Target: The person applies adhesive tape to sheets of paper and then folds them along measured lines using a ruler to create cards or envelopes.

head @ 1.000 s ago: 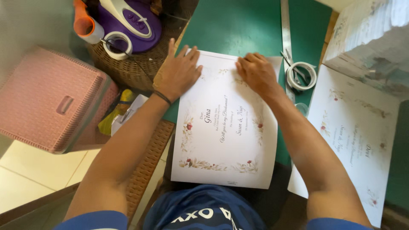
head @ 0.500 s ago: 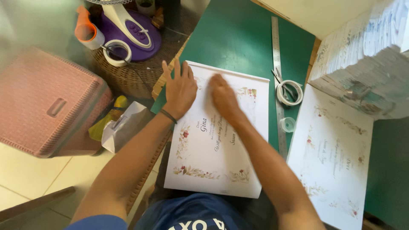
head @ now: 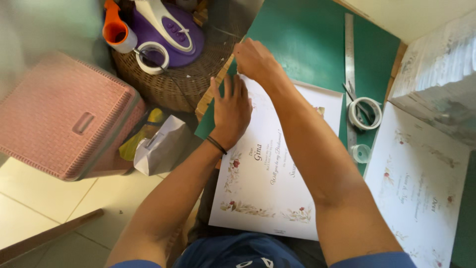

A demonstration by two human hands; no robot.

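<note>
Your left hand lies flat, fingers spread, on the printed floral sheet so it does not slide on the green cutting mat. Your right hand closes its fingers at the sheet's far left corner; whether they pinch the sheet, I cannot tell.

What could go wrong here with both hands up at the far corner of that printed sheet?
The left hand presses flat while the right hand works the corner of the floral sheet; the paper might crease there. The sheet's near edge overhangs the green mat, so it may bend or slip. Scissors and tape roll lie close beside it.
</note>
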